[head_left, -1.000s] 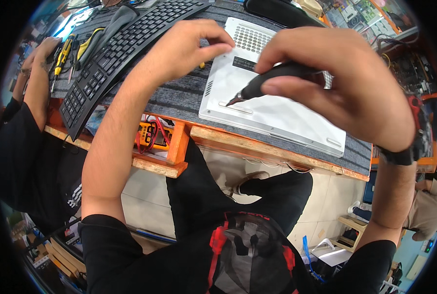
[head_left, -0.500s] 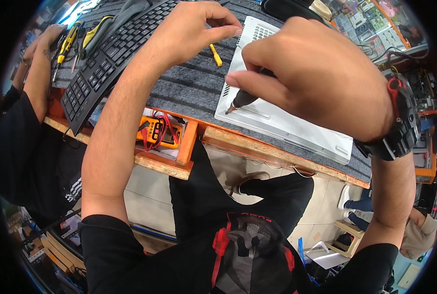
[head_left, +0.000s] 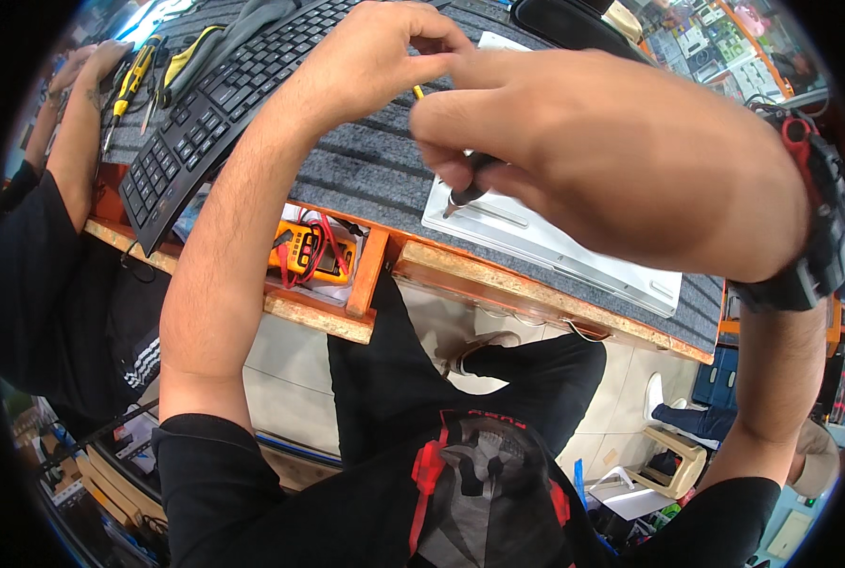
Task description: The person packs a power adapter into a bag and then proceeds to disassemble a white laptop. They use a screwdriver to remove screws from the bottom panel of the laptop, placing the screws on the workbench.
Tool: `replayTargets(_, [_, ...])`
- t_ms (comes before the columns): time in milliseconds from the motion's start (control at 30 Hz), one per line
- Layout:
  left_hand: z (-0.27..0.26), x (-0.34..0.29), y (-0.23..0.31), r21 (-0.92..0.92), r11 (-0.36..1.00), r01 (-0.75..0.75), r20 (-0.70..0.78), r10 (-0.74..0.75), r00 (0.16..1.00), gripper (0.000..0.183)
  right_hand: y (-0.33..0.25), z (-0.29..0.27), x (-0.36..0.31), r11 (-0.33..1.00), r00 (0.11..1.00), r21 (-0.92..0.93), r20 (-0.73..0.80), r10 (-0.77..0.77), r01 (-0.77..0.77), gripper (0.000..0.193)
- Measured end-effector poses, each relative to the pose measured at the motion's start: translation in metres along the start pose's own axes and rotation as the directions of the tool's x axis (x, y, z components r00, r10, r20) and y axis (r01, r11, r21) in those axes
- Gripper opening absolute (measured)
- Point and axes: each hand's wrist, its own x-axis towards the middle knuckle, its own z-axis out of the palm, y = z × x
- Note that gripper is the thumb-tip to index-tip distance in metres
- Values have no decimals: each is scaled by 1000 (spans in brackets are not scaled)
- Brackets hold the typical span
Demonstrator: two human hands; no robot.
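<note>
A light-coloured laptop (head_left: 574, 257) lies underside up on the grey ribbed mat. My right hand (head_left: 583, 151) is closed round a dark screwdriver (head_left: 466, 195), tilted, with its tip down at the laptop's near left corner. At the laptop's far left edge, my left hand (head_left: 370, 57) has its thumb and index finger pinched together. Whatever they hold, if anything, is hidden. Just below those fingers shows a bit of a small yellow tool (head_left: 418, 92), largely covered by my right hand.
To the left lie a black keyboard (head_left: 195, 128), a yellow-black screwdriver (head_left: 133, 80) and grey-yellow pliers (head_left: 190, 62). An orange multimeter (head_left: 313, 254) with red leads sits in an open drawer under the wooden edge. Another person's arm (head_left: 77, 142) rests at the far left.
My right hand has turned and shifted left, covering more of the laptop's far side and the yellow tool. The screwdriver tip stays near the same corner. My left hand has barely moved.
</note>
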Motion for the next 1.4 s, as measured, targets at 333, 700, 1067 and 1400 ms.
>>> replayTargets(333, [-4, 0, 9, 99, 995, 0, 68, -7, 998, 17, -3, 3, -3, 995, 997, -98, -80, -13, 5, 18])
replayTargets(700, [-3, -9, -3, 158, 987, -2, 40, -4, 999, 25, 5, -1, 4, 997, 998, -71, -40, -42, 40, 15])
replayTargets(1067, [-2, -10, -11, 8, 1000, 7, 58, -7, 998, 24, 5, -5, 12, 985, 967, -59, 185, 173, -165, 16])
replayTargets(1400, [-9, -9, -8, 159, 987, -32, 129, 11, 992, 28, 2, -1, 0, 997, 1000, 73, -1, -11, 11, 15])
